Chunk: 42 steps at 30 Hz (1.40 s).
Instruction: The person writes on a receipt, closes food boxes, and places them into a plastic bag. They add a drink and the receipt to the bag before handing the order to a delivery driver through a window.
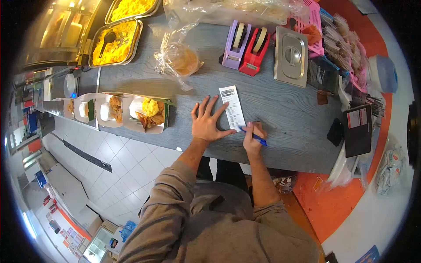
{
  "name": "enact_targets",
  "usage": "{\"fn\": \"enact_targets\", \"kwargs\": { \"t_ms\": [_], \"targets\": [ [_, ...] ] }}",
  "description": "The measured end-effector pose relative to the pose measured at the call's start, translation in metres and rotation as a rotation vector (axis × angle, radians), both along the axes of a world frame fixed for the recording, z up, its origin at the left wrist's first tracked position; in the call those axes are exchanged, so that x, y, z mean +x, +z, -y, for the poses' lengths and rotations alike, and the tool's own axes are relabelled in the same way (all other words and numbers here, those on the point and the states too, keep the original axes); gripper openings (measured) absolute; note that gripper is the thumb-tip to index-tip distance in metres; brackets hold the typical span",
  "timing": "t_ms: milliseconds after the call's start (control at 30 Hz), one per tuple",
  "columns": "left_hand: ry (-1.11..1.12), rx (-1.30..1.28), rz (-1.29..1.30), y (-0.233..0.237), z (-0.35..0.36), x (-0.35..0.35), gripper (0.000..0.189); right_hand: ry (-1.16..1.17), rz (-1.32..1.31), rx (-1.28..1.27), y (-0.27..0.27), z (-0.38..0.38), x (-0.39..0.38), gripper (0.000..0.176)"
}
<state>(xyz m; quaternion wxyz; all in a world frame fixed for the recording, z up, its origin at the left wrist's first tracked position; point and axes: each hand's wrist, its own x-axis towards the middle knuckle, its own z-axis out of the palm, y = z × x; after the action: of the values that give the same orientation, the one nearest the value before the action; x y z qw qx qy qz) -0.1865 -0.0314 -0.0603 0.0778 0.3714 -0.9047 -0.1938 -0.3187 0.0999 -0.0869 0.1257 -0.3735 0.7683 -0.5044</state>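
The slip [231,109] is lying on the surface [289,118], just beside your left hand [205,122], which is resting flat, fingers spread wide, gripping nothing, index fingertip overlapping the slip's edge; your curled right hand [255,136] is holding a pen [262,141], pointing it at the slip's lower end

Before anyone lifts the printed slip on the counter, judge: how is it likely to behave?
The printed slip is probably light and floppy, as it looks like a thin strip of paper. Pushed, it would likely slide or crease: it lies flat on the counter, with the left hand spread at its edge.
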Motion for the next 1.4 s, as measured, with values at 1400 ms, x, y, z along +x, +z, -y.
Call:
{"fn": "enact_targets", "kwargs": {
  "t_ms": [1400],
  "targets": [
    [0.352, 0.312, -0.181, 0.013, 0.079, 0.164, 0.067, -0.034, -0.065, 0.329, 0.049, 0.087, 0.184, 0.057]
  ]
}}
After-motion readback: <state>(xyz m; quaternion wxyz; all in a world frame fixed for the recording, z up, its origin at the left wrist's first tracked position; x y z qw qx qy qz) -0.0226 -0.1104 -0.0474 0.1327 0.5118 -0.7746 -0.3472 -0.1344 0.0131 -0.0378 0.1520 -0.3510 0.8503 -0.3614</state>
